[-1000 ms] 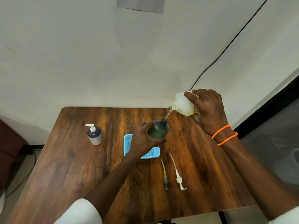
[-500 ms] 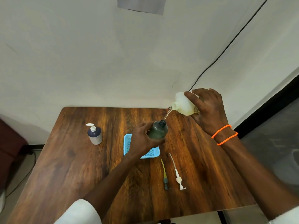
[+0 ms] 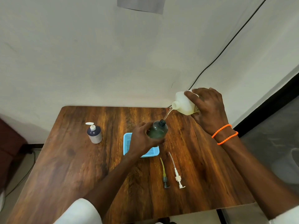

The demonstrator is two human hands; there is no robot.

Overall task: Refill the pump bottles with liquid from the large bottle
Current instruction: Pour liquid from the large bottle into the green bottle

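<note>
My left hand [image 3: 142, 139] grips a dark green bottle [image 3: 157, 130] with its pump off, held above the blue tray [image 3: 127, 145]. My right hand [image 3: 207, 109] holds the large whitish bottle [image 3: 183, 103] tipped on its side, mouth down to the left. A thin clear stream [image 3: 167, 114] runs from that mouth into the green bottle's open neck. Two removed pumps lie on the table in front of the tray: a dark one with a yellow tube [image 3: 165, 175] and a white one [image 3: 177, 173]. A dark blue and white pump bottle [image 3: 94, 133] stands closed at the left.
All of this sits on a wooden table [image 3: 77, 167] pushed against a white wall. A black cable [image 3: 226, 46] runs down the wall behind the large bottle. The table's right edge borders a dark floor strip.
Hardly anything differs: both hands keep their grips and the pouring goes on. The green bottle sits a touch higher and nearer the large bottle's mouth.
</note>
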